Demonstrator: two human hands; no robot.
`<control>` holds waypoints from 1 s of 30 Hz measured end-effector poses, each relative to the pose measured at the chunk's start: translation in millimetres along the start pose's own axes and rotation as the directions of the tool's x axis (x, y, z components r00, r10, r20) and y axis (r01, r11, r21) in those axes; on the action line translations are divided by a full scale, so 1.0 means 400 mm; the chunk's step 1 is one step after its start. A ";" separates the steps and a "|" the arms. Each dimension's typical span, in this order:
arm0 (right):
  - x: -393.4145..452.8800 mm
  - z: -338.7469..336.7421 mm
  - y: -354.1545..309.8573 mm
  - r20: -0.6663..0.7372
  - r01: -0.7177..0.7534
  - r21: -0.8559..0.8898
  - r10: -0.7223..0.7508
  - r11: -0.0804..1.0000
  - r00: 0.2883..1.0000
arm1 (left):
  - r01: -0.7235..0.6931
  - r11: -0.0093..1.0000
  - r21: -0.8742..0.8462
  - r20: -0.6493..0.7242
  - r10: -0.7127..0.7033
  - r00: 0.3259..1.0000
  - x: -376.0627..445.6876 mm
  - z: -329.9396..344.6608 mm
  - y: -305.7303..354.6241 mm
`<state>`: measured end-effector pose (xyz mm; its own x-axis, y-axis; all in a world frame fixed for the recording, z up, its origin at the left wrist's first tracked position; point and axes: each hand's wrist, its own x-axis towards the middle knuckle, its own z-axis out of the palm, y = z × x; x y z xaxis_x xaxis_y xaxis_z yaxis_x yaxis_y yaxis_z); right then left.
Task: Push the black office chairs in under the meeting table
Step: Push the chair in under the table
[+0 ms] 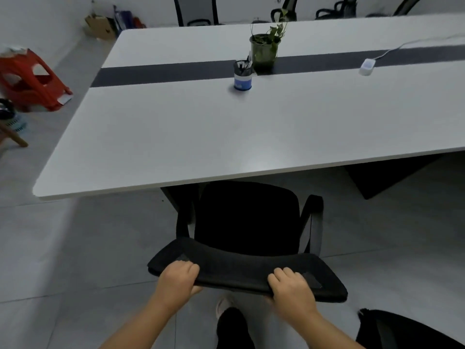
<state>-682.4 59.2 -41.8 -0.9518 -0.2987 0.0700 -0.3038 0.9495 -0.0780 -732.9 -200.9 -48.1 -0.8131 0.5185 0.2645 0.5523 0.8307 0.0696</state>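
Note:
A black office chair [247,222] stands in front of me with the front of its seat at the near edge of the white meeting table [176,137]. My left hand [177,279] grips the top of the chair's backrest [241,268] near its left end. My right hand [290,285] grips the same top edge near its right end. Fingers of both hands curl over the backrest. A second black chair [402,331] shows partly at the bottom right. More black chairs [196,11] stand along the table's far side.
On the table stand a blue pen cup [242,78], a potted plant [265,49] and a white device [367,66] on a cable. A red plastic stool [32,81] and a cardboard box [99,27] sit on the grey tiled floor at the left.

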 end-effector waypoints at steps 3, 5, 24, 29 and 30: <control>0.074 -0.014 0.062 0.054 0.007 -0.025 -0.006 1.000 0.999 | 0.017 0.998 -0.065 0.041 -0.014 0.999 0.066 0.027 -0.018; 0.114 -0.013 0.107 0.096 0.018 -0.049 -0.013 0.999 0.995 | 0.002 0.998 -0.058 0.063 0.001 0.998 0.107 0.040 -0.024; 0.524 0.001 0.291 -0.222 0.145 -0.048 -0.152 0.988 0.963 | 0.002 0.999 0.037 -0.034 -0.001 0.999 0.401 0.110 -0.190; 0.528 0.022 0.303 -0.277 0.159 -0.045 -0.165 0.986 0.947 | 0.040 0.995 0.088 -0.067 -0.034 0.997 0.404 0.126 -0.187; 0.529 0.023 0.305 -0.285 0.166 -0.048 -0.173 0.985 0.943 | 0.033 0.995 0.095 -0.066 -0.027 0.997 0.408 0.122 -0.186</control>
<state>-921.4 110.8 -45.6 -0.8325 -0.4189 0.3627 -0.4553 0.8902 -0.0170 -915.9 -168.3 -57.2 -0.8139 0.4814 0.3254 0.5050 0.8630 -0.0135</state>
